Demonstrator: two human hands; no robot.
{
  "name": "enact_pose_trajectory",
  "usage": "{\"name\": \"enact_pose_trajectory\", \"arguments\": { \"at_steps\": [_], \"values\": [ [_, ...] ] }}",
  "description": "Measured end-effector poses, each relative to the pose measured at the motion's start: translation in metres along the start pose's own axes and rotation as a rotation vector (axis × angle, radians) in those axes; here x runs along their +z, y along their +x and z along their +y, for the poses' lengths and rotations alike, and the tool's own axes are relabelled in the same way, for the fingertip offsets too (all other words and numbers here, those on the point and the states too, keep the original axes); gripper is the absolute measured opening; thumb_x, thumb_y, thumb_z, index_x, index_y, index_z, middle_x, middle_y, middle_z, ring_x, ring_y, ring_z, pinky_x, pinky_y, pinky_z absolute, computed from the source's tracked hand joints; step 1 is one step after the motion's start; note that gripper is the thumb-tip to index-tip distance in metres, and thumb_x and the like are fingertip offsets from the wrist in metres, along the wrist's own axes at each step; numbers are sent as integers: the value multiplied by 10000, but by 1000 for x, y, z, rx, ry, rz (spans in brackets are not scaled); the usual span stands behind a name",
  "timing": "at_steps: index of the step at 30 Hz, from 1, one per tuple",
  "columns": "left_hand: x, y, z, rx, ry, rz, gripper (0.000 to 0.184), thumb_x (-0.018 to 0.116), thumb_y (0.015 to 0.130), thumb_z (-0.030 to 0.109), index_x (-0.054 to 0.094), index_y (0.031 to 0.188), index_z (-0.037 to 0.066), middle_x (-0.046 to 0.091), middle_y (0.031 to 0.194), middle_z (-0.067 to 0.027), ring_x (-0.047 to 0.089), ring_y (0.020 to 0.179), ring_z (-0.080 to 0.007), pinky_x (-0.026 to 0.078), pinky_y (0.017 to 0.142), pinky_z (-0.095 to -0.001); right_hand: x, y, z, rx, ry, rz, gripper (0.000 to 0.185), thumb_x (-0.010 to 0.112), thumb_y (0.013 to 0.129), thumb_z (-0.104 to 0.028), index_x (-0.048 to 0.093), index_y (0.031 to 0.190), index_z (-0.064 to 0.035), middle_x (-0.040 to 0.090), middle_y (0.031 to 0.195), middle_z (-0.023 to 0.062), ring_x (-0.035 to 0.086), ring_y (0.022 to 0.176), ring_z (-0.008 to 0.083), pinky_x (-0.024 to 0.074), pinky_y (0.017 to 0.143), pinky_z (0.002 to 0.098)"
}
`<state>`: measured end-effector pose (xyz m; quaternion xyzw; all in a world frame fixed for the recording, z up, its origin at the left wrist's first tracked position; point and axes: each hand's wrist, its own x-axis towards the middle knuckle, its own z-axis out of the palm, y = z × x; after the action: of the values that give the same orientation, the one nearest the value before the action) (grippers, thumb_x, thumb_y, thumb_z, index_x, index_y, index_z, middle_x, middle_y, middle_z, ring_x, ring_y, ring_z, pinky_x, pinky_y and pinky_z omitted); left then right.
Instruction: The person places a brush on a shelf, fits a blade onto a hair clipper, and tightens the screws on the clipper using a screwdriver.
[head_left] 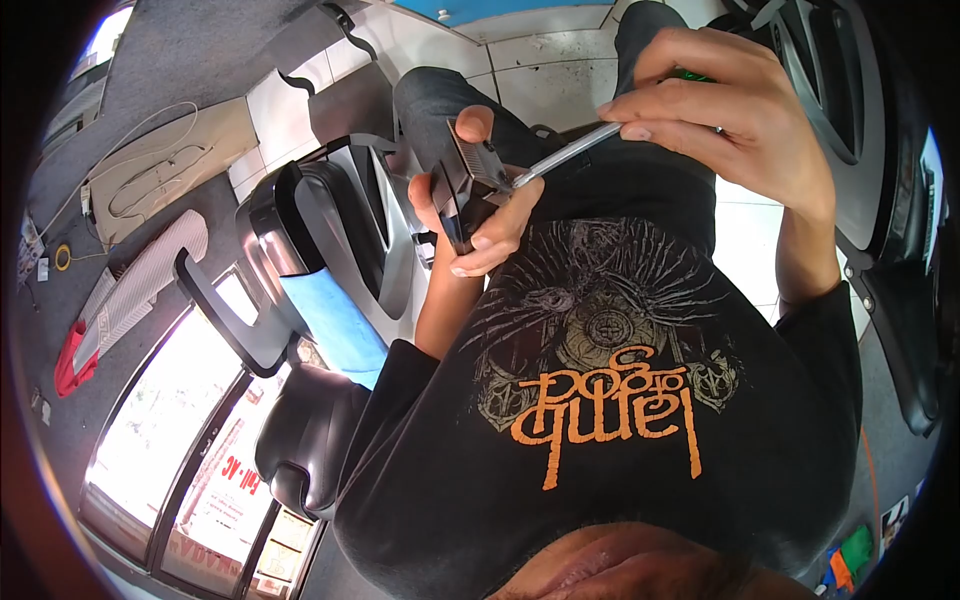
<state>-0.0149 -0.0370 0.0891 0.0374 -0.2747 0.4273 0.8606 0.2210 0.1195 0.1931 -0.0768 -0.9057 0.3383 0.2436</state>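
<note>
A black hair clipper (462,200) with a toothed metal blade (482,160) is gripped in my left hand (508,225), its fingers wrapped round the body and the thumb beside the blade. My right hand (745,115) is closed on a screwdriver (570,156). Its thin metal shaft slants down to the left, and a bit of green handle shows between the fingers. The shaft's tip meets the clipper near the blade's base; the exact contact spot is too small to make out. Both hands are above my lap, in front of my black T-shirt (610,300).
Black padded chairs (310,430) with curved armrests stand at my left, one with a blue cloth (335,320) over its arm. Another dark chair (840,90) is at my right. A cable lies on a tan board (160,175) at far left. Glass doors (165,410) are at lower left.
</note>
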Motion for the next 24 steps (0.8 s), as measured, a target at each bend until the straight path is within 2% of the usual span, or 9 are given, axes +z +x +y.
{"name": "enact_pose_trajectory", "arguments": {
  "at_steps": [4,6,8,10,19,24],
  "values": [
    [0,1,3,-14,9,-7,533,710,1028,283,440,1484,339,578,992,-256,652,569,-323,564,446,-388,-1,-2,1,-1,-53,12,208,847,800,-116,818,993,-46,672,873,48,613,687,150,441,580,308],
    [0,4,-5,57,74,-47,556,641,1054,382,335,1511,303,522,956,-224,586,514,-225,534,413,-292,1,-2,2,-4,-41,15,202,846,802,-116,819,989,-45,672,876,46,611,686,147,440,583,307],
    [0,4,-5,60,78,-44,555,640,1054,377,336,1513,302,522,958,-226,588,516,-228,535,415,-294,2,-1,1,-1,-32,20,199,844,803,-116,819,987,-46,672,876,43,610,687,145,440,584,306],
    [0,0,2,-5,17,0,533,706,1029,269,442,1488,336,578,1000,-262,656,575,-331,569,450,-392,3,-1,0,12,-27,27,199,843,803,-118,820,987,-47,672,872,39,610,689,142,440,585,304],
    [-4,0,6,-30,-1,-31,545,700,1032,252,432,1499,338,581,1033,-267,673,612,-352,584,478,-416,3,-3,1,11,-39,38,217,849,793,-131,822,995,-56,669,874,35,608,689,145,438,588,303],
    [-4,-1,5,-8,20,-3,519,677,1047,278,422,1496,336,572,1006,-252,654,572,-322,577,457,-393,0,3,0,-102,-171,90,260,865,755,-135,817,1003,-76,652,884,33,597,684,156,433,592,312]
  ]
}}
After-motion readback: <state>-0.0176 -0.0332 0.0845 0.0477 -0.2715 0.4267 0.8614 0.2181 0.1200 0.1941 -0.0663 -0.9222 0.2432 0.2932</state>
